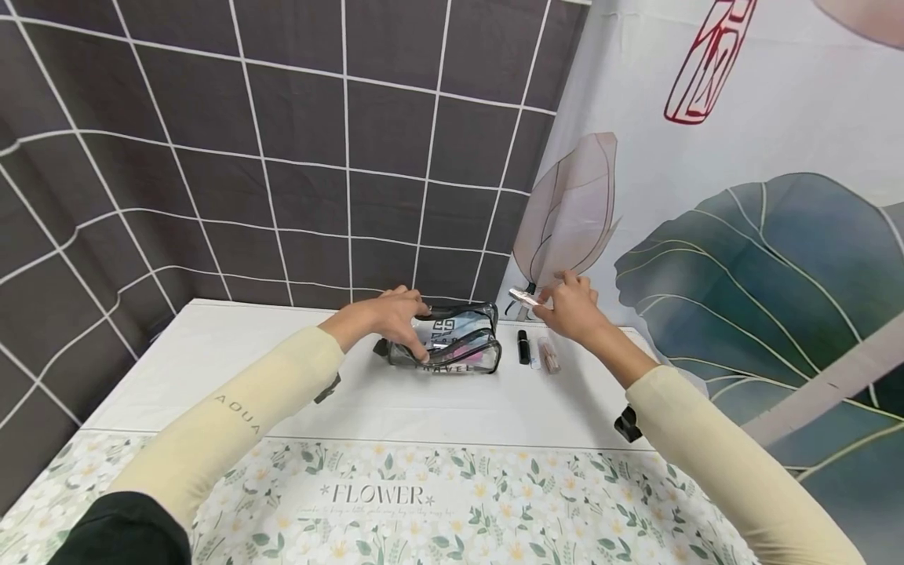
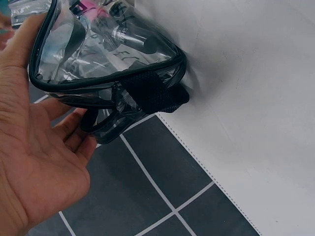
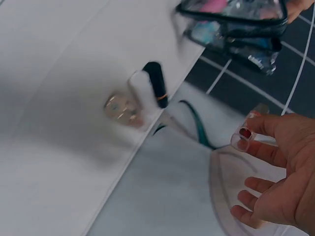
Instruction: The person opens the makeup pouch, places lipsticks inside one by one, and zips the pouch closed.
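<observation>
A clear zip pouch (image 1: 462,339) with black trim lies at the back of the white tabletop. My left hand (image 1: 391,318) grips its upper edges, thumb on the near rim and fingers at the far side. Inside, the left wrist view shows a pink item (image 2: 91,10) and a dark-ended tube (image 2: 135,39) through the plastic. Right of the pouch, my right hand (image 1: 572,308) pinches a small clear cosmetic tube (image 3: 244,135), reddish inside, between thumb and forefinger, raised above the table. Below it lie a black lipstick-like tube (image 1: 523,347), a white item (image 3: 141,89) and a pinkish cosmetic tube (image 1: 548,355).
A floral cloth (image 1: 381,518) covers the near part of the table. Behind the table hangs a dark grid-patterned curtain (image 1: 297,188); at the right is a pale leaf-print curtain (image 1: 749,259). The table's back edge runs close behind the pouch.
</observation>
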{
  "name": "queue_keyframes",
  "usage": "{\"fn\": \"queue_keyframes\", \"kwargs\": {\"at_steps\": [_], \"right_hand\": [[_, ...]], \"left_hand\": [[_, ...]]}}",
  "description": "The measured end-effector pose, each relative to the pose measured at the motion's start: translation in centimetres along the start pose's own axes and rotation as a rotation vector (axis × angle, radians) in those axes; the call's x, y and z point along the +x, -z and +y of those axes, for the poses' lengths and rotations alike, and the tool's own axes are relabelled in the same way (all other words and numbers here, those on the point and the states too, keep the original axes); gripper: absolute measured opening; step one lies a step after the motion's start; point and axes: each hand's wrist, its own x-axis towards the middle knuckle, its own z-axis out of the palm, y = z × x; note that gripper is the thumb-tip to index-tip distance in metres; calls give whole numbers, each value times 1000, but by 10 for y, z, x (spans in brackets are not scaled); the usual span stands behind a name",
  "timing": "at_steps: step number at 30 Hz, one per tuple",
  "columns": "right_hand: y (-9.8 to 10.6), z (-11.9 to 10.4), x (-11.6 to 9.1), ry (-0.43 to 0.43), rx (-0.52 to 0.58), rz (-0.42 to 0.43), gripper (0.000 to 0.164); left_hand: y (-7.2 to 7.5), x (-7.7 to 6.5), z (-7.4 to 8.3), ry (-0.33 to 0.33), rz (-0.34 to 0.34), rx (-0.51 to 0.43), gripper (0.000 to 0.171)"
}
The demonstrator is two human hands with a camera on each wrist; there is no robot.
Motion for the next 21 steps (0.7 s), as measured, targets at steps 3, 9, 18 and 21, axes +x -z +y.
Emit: {"fn": "queue_keyframes", "kwargs": {"at_steps": [3,9,18,21], "right_hand": [[2,-10,1,28,7,8,30],[7,-27,3,94,28,45,27],[3,-45,4,168,35,53,27],[2,-52,3,184,36,55,27]], "left_hand": [[0,2,-1,1,-3,5,100],[1,1,-1,-6,7,6,100],[0,1,0,-15,1,11,99],[1,0,1,-13,0,11,99]]}}
